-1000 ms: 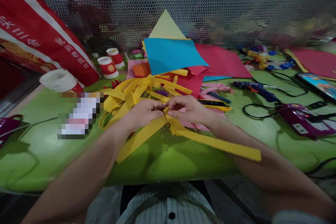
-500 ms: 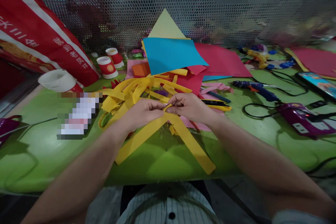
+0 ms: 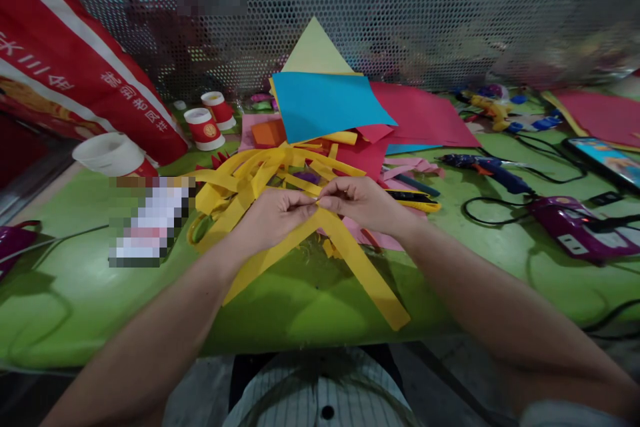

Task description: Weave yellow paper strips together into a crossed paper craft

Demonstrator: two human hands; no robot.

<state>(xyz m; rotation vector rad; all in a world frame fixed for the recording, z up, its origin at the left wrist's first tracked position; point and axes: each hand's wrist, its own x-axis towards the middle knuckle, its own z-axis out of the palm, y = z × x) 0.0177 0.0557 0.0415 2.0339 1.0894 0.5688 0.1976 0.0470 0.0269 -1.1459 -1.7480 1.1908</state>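
Over the near middle of the green table, my left hand (image 3: 280,215) and my right hand (image 3: 361,203) meet fingertip to fingertip. Both pinch the top of a folded yellow paper strip (image 3: 373,270). Its two long tails spread downward, one to the lower left under my left wrist, the other to the lower right. My fingers cover the fold itself. Behind my left hand lies a heap of more yellow strips (image 3: 260,170). Just beyond my right hand is a black-and-yellow cutter (image 3: 413,197) beside pink paper scraps (image 3: 415,165).
Blue paper (image 3: 325,107) and red paper (image 3: 425,113) lie behind the heap. Paper cups (image 3: 205,128), a phone (image 3: 153,220) and a red bag (image 3: 115,67) stand left. A glue gun (image 3: 493,170), its cord and a purple power strip (image 3: 575,230) are right. Perforated metal (image 3: 230,27) backs the table (image 3: 310,320).
My fingertips have closed in over the fold, so less of it shows between them. The strip's left tail has shifted slightly up; the right tail has hardly moved.
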